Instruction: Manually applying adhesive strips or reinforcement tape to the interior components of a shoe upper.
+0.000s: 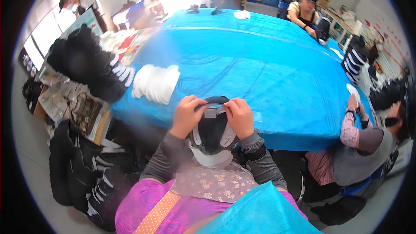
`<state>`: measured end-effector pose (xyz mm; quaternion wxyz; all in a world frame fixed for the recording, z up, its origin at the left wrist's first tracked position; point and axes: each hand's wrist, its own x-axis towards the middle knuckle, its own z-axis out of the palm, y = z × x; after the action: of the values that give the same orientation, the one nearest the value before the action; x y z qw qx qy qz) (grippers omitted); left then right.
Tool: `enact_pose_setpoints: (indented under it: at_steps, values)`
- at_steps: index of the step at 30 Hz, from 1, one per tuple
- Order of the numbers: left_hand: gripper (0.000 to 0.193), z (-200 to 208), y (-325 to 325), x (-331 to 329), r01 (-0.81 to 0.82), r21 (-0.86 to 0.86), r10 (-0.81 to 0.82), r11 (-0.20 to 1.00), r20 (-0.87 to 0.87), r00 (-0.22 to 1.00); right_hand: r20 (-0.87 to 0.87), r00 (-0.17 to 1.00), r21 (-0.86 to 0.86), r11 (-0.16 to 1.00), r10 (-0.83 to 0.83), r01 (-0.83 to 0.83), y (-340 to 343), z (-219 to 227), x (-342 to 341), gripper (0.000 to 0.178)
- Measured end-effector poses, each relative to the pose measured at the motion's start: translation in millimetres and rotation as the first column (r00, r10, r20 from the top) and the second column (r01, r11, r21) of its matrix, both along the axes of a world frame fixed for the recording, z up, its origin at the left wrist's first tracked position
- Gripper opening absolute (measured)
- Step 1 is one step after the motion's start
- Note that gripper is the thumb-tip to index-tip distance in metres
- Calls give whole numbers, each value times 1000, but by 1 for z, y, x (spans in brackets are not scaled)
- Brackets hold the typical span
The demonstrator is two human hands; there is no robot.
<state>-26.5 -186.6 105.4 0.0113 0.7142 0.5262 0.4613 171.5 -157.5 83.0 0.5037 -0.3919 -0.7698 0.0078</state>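
A black piece with grey and white panels, which looks like a shoe upper (211, 136), is held upright in front of my chest at the table's near edge. My left hand (187, 115) pinches the left side of its black padded rim. On the other side of that rim, my right hand (241, 116) grips with thumb and fingers. Between the two hands a small grey label shows inside the opening. The white lower end of the piece rests against my flowered apron (212, 183). A stack of white curved pieces (156, 83) lies on the table beyond my left hand.
Blue sheeting covers the large table (255, 69). Piled black-and-white uppers (86, 67) stand at the left, with more (99, 177) below. One co-worker (305, 13) handles an upper at the far right; another person (362, 138) sits at the near right with a white piece (353, 93).
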Motion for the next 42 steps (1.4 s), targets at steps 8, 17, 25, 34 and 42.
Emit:
enact_pose_setpoints:
  at_steps: [8,17,25,34,42]
  values:
    - [13,1,-4,1,11,-27,-10,1000,15,1000,-33,999,23,1000,-2,3,1,-14,4,15]
    - [10,-18,2,-11,94,-127,-74,987,159,985,-49,998,60,997,47,-44,-5,-18,24,11]
    - [7,-12,-2,-4,123,-160,-82,979,245,966,-44,998,38,998,-40,41,-6,-31,23,12]
    - [10,-16,-5,-10,123,-177,-71,976,274,959,-66,997,44,998,42,-39,-14,-21,36,14]
    - [9,-13,-8,-9,140,-153,-94,978,276,957,-77,997,-5,1000,-4,4,-16,-28,33,13]
